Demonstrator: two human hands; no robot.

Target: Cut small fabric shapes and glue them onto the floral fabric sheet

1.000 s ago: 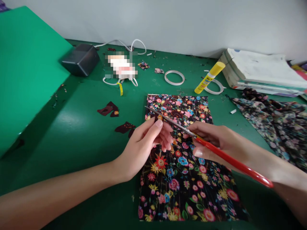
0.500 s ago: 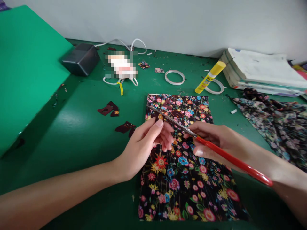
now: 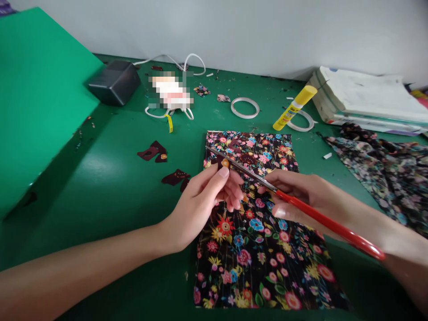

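Note:
Between the thumb and fingers of my left hand [image 3: 203, 196] is a small dark maroon fabric scrap [image 3: 221, 161] with an orange-yellow spot. My right hand [image 3: 304, 196] grips red-handled scissors [image 3: 301, 207]; their blades lie across the scrap's upper edge, pointing up and left. Whether the blades are parted is hard to make out. Beneath both hands a black floral cloth [image 3: 254, 258] lies flat, with a few maroon pieces on its upper part. Left of it, more maroon scraps [image 3: 154, 151] rest on the green table [image 3: 110, 196].
Behind the cloth are a white tape ring [image 3: 245, 116] and a yellow glue stick [image 3: 294, 108] leaning over another ring. A book stack [image 3: 371, 98] and crumpled floral fabric [image 3: 381, 174] sit at right. A dark box [image 3: 115, 84] and a green board [image 3: 40, 98] stand at left.
The whole view has shifted very slightly. Both hands, the scissors and the maroon scrap keep nearly the same pose.

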